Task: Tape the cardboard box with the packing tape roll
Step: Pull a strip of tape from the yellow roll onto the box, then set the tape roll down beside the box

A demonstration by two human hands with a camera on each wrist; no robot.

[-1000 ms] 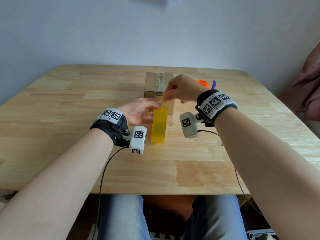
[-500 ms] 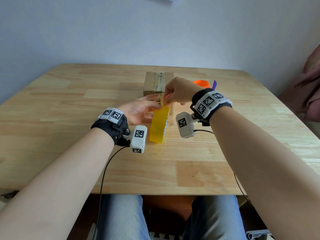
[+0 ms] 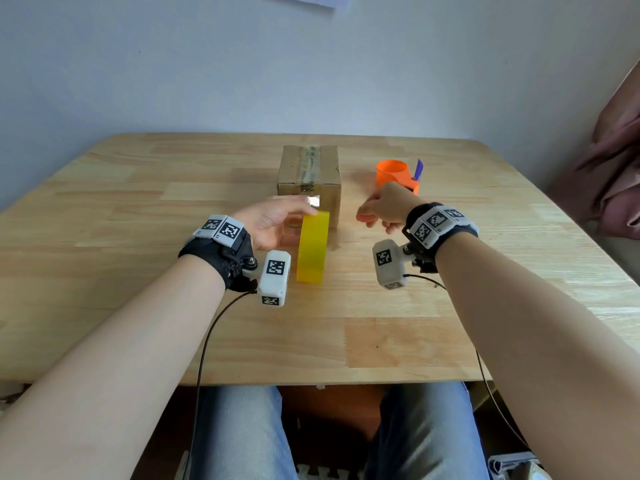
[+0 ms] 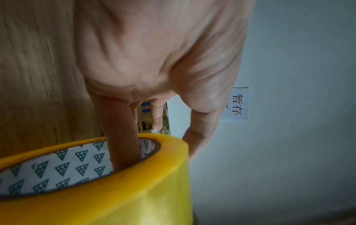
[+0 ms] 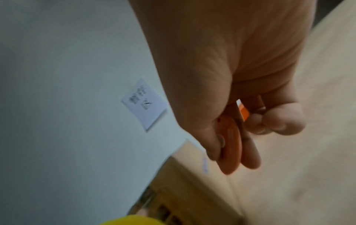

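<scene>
The cardboard box (image 3: 309, 168) sits mid-table with old tape along its top seam. Just in front of it the yellow packing tape roll (image 3: 313, 247) stands on edge. My left hand (image 3: 273, 220) grips the roll (image 4: 134, 190), with a finger through its patterned core and the thumb over the outside. A shiny bit of tape (image 3: 313, 201) glints on the box front by the roll's top. My right hand (image 3: 379, 207) hovers to the right of the box, apart from the roll, and pinches a small orange cutter (image 5: 231, 137) between thumb and fingers.
An orange cup-like holder (image 3: 394, 173) with a purple piece stands right of the box, just beyond my right hand. The wooden table (image 3: 138, 220) ends at a pale wall, where a paper note (image 5: 144, 103) hangs. Pink cloth (image 3: 616, 168) lies off the right edge.
My right hand has left the top of the roll at the box front and moved right with the orange cutter. The left hand still holds the roll in place.
</scene>
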